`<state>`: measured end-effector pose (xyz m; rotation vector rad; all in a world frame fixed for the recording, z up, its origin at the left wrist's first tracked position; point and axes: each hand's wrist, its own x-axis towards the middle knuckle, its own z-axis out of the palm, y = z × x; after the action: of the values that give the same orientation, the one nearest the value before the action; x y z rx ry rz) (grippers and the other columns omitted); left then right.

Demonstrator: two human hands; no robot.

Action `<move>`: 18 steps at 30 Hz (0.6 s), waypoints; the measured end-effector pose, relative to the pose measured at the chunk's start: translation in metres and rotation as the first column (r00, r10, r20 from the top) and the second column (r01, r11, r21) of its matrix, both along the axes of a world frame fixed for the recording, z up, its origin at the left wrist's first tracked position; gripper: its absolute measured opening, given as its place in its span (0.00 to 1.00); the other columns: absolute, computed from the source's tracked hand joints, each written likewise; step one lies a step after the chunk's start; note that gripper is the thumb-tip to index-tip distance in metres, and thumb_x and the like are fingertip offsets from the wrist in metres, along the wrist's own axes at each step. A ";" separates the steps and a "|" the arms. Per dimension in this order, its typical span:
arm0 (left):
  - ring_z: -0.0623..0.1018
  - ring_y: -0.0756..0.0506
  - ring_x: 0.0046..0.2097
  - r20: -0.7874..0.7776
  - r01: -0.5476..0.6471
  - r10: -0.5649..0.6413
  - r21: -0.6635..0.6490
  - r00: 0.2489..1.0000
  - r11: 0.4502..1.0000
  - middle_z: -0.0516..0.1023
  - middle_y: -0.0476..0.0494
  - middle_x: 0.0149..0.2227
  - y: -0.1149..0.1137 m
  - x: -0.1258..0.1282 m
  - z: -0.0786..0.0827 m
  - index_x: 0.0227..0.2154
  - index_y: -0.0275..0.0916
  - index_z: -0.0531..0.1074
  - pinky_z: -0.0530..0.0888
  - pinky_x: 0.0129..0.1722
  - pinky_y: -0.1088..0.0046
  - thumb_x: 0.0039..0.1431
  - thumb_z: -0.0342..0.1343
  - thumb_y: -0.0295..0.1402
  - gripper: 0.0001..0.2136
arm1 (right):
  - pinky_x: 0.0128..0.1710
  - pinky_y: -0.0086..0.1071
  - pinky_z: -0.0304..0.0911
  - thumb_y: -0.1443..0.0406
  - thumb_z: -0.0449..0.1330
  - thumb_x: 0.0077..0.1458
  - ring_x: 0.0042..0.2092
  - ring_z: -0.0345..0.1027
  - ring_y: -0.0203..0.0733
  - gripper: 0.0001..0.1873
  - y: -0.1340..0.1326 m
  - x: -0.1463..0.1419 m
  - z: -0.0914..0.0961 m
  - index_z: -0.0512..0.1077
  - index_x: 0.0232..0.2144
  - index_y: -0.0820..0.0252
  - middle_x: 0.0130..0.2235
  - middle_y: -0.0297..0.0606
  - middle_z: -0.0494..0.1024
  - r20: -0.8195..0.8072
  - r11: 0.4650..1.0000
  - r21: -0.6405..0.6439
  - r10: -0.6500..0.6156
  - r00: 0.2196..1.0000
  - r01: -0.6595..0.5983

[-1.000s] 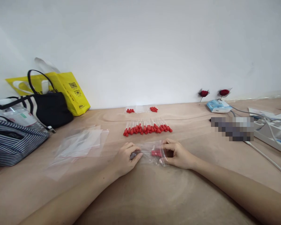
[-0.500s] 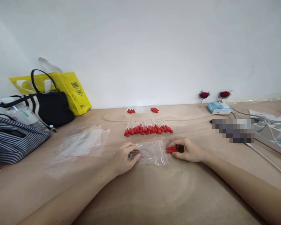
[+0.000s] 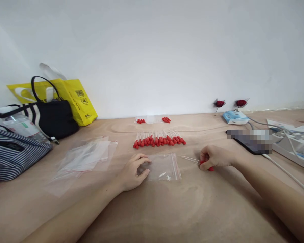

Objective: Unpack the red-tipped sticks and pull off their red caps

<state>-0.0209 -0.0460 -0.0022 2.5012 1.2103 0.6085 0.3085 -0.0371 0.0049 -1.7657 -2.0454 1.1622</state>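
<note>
A clear zip-lock bag (image 3: 163,167) lies flat on the table with its red-striped seal end to the right. My left hand (image 3: 136,170) curls around the bag's left end, thumb and fingers on the plastic. My right hand (image 3: 212,158) is to the right of the bag, closed on a few droppers (image 3: 191,159) with clear stems and red rubber bulbs. Their stems point left, and the tips are close to the bag's seal end. Beyond the bag, a row of droppers (image 3: 159,140) lies side by side, red bulbs towards me.
Farther back lies a filled bag (image 3: 152,119) with red bulbs at both ends. Loose clear bags (image 3: 88,157) are spread at left, beside a striped pouch (image 3: 17,152), black bag (image 3: 57,116) and yellow bag (image 3: 83,101). A phone (image 3: 248,143), tissue pack (image 3: 235,117) and power strip (image 3: 294,148) are at right.
My right hand has moved right with the droppers, drawing their stems away from the bag's seal end. My left hand stays at the bag, its thumb and fingers slightly farther apart.
</note>
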 end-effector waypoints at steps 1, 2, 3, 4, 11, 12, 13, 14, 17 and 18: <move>0.69 0.45 0.44 0.002 0.002 -0.002 0.003 1.000 1.000 0.67 0.42 0.43 0.000 0.000 0.000 0.38 0.40 0.69 0.69 0.43 0.66 0.50 0.49 0.29 0.12 | 0.19 0.25 0.52 0.65 0.64 0.31 0.21 0.62 0.33 0.07 0.000 0.005 0.002 0.70 0.18 0.61 0.18 0.32 0.71 -0.003 1.000 -0.007 -0.011 1.000 0.011; 0.69 0.45 0.44 0.004 0.004 -0.004 0.009 1.000 1.000 0.67 0.42 0.43 0.000 0.000 0.000 0.38 0.40 0.69 0.69 0.43 0.66 0.49 0.49 0.29 0.11 | 0.19 0.25 0.52 0.65 0.64 0.30 0.21 0.62 0.33 0.08 0.001 0.009 0.003 0.70 0.17 0.61 0.18 0.32 0.71 -0.022 1.000 -0.006 -0.020 1.000 0.020; 0.70 0.45 0.44 0.006 0.006 -0.006 0.017 1.000 1.000 0.68 0.43 0.43 0.000 0.000 0.000 0.38 0.40 0.69 0.69 0.43 0.67 0.49 0.50 0.29 0.11 | 0.20 0.25 0.53 0.65 0.65 0.29 0.22 0.62 0.33 0.08 0.001 0.012 0.004 0.69 0.17 0.61 0.19 0.31 0.71 -0.055 1.000 -0.007 -0.025 0.998 0.024; 0.70 0.45 0.44 0.004 0.006 -0.006 0.026 1.000 1.000 0.68 0.43 0.42 0.001 0.000 0.000 0.38 0.40 0.69 0.69 0.43 0.67 0.49 0.50 0.29 0.11 | 0.20 0.25 0.53 0.65 0.65 0.29 0.22 0.62 0.33 0.09 0.001 0.015 0.005 0.69 0.17 0.61 0.19 0.31 0.71 -0.095 1.000 -0.018 -0.021 0.995 0.019; 0.69 0.44 0.45 -0.020 -0.001 0.002 0.025 1.000 1.000 0.68 0.42 0.43 0.000 0.000 0.002 0.38 0.40 0.69 0.68 0.45 0.65 0.49 0.50 0.29 0.12 | 0.17 0.23 0.46 0.58 0.64 0.34 0.19 0.53 0.27 0.14 0.017 0.027 0.006 0.69 0.20 0.63 0.17 0.30 0.67 -0.359 0.992 -0.118 -0.081 0.930 0.041; 0.69 0.45 0.45 -0.019 -0.001 0.001 0.024 1.000 1.000 0.68 0.42 0.43 0.000 0.000 0.002 0.38 0.40 0.69 0.68 0.45 0.65 0.49 0.50 0.29 0.12 | 0.16 0.23 0.44 0.57 0.63 0.35 0.18 0.51 0.26 0.15 0.023 0.025 0.004 0.68 0.19 0.63 0.17 0.30 0.66 -0.357 0.989 -0.091 -0.141 0.924 0.116; 0.69 0.45 0.45 -0.016 0.000 0.000 0.024 1.000 1.000 0.67 0.42 0.43 0.000 0.000 0.002 0.38 0.40 0.69 0.68 0.45 0.65 0.50 0.50 0.29 0.12 | 0.16 0.23 0.44 0.56 0.63 0.35 0.17 0.49 0.25 0.15 0.029 0.022 0.001 0.67 0.18 0.63 0.17 0.30 0.66 -0.337 0.979 -0.049 -0.205 0.919 0.200; 0.69 0.45 0.44 -0.013 0.000 0.001 0.021 1.000 1.000 0.67 0.42 0.43 0.000 0.000 0.002 0.38 0.40 0.69 0.68 0.44 0.66 0.50 0.50 0.29 0.12 | 0.16 0.24 0.44 0.56 0.62 0.36 0.17 0.49 0.25 0.16 0.037 0.017 -0.002 0.66 0.16 0.63 0.16 0.30 0.65 -0.302 0.954 0.013 -0.281 0.911 0.299; 0.69 0.45 0.44 -0.010 0.000 0.001 0.009 1.000 1.000 0.67 0.42 0.43 0.000 0.000 0.001 0.38 0.40 0.69 0.69 0.42 0.68 0.50 0.50 0.29 0.12 | 0.16 0.24 0.46 0.57 0.60 0.38 0.17 0.51 0.27 0.14 0.059 -0.001 -0.012 0.66 0.15 0.63 0.15 0.30 0.65 -0.208 0.862 0.156 -0.449 0.869 0.483; 0.69 0.45 0.44 -0.009 0.001 -0.001 0.009 1.000 1.000 0.67 0.42 0.43 0.000 0.000 0.001 0.39 0.40 0.68 0.69 0.41 0.68 0.50 0.50 0.29 0.12 | 0.16 0.24 0.46 0.58 0.60 0.39 0.17 0.51 0.27 0.13 0.066 -0.007 -0.015 0.67 0.16 0.63 0.14 0.30 0.65 -0.186 0.843 0.180 -0.476 0.859 0.506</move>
<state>-0.0209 -0.0461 -0.0013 2.5143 1.2118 0.6046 0.3012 0.0289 -0.0098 -1.8808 -1.4440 0.8283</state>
